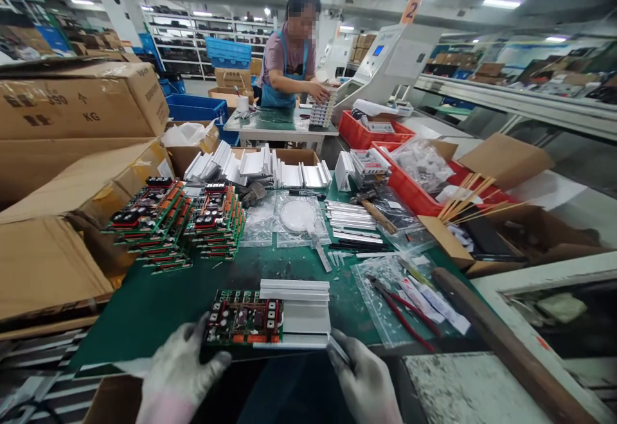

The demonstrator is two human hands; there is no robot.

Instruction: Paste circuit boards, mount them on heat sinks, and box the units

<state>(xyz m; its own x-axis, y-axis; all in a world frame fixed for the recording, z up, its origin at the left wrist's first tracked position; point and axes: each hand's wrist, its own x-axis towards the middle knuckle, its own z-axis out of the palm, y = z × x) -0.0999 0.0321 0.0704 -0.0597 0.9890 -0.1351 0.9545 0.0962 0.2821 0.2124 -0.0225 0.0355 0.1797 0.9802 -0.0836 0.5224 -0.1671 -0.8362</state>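
Note:
At the front edge of the green bench, a circuit board (241, 321) with black, red and orange parts lies partly in the channel of a silver aluminium housing (306, 316), its left end sticking out. My left hand (186, 369), in a whitish glove with dark fingertips, grips that left end, thumb in front. At the housing's right end is my right hand (364, 372), also gloved. Its fingers are closed round a thin, flat metal piece (340, 350), whose far end meets the housing's corner. My right fingers partly hide this piece.
Stacked circuit boards (214, 221) stand at the back left, before aluminium housings (255, 164). Red-handled pliers (405, 315) lie on a plastic bag at right, near a hammer (378, 212) and metal strips (351, 218). A long brown bar (511, 340) slants rightward. A co-worker (292, 58) stands opposite.

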